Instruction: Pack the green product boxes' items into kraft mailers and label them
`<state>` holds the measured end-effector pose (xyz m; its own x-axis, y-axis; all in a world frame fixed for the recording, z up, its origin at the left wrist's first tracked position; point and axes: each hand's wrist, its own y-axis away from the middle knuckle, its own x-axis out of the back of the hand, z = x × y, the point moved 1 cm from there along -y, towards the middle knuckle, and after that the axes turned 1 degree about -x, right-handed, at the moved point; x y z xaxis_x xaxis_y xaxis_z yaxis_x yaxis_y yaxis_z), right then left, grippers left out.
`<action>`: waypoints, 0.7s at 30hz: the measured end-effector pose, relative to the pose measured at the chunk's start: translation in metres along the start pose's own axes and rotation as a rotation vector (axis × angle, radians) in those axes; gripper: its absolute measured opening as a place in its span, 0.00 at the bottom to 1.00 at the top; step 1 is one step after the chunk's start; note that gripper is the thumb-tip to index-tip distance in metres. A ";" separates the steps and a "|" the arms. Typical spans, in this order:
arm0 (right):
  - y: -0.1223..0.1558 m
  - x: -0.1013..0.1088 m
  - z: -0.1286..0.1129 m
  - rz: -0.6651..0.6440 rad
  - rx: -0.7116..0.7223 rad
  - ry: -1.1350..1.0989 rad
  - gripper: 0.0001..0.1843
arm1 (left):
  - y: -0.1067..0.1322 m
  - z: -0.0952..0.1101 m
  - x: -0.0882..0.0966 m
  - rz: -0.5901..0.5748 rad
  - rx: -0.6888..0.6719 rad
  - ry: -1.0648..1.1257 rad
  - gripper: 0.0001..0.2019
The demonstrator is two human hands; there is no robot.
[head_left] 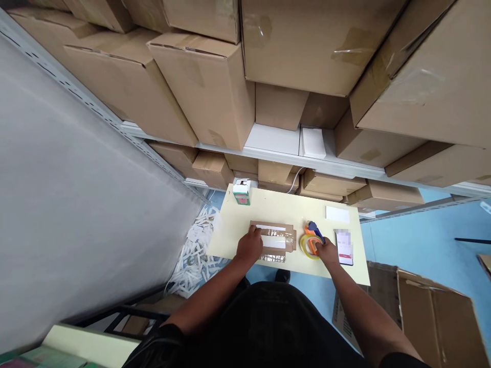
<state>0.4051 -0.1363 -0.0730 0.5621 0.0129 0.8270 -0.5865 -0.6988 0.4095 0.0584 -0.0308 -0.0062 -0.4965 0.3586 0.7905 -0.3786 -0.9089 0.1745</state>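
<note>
Cardboard piece [273,232] near the front edge of the desk [230,230], tape dispenser [311,246] to its right.
Left hand [250,246] lays bent fingers on the cardboard's left end (how tightly they close, I cannot tell); right hand [328,251] is curled around the dispenser. Pressing the cardboard flat and drawing the tape [304,248] taut should serve best; bare surface lies toward the back edge, while the phone [344,248] crowds the right.
</note>
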 end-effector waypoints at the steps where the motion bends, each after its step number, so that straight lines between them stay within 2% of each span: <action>1: 0.004 0.002 0.000 0.017 -0.009 -0.036 0.18 | 0.001 0.000 0.001 0.003 0.003 0.036 0.14; 4: 0.019 0.009 -0.006 0.074 0.005 -0.262 0.23 | 0.005 -0.001 0.005 0.023 -0.004 0.094 0.15; 7: 0.040 0.024 -0.026 0.118 0.111 -0.468 0.28 | 0.008 0.001 0.009 0.062 -0.001 0.122 0.16; 10: 0.065 0.042 -0.062 0.112 0.320 -0.456 0.29 | 0.007 0.001 0.014 0.079 0.021 0.273 0.14; 13: 0.088 0.052 -0.109 0.065 0.602 -0.367 0.30 | 0.003 -0.002 0.018 0.065 0.077 0.489 0.18; 17: 0.107 0.039 -0.162 0.048 0.862 -0.201 0.33 | 0.001 -0.009 0.023 -0.060 0.276 0.835 0.29; 19: 0.110 0.026 -0.176 0.078 0.929 -0.122 0.34 | 0.003 -0.009 0.027 -0.119 0.342 0.995 0.32; 21: 0.110 0.016 -0.182 0.111 0.977 -0.054 0.33 | 0.005 -0.009 0.030 -0.133 0.348 1.089 0.33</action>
<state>0.2436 -0.0826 0.0557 0.5735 -0.1043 0.8126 0.0890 -0.9781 -0.1883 0.0345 -0.0225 0.0129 -0.9445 0.2956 -0.1435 -0.3268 -0.7987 0.5052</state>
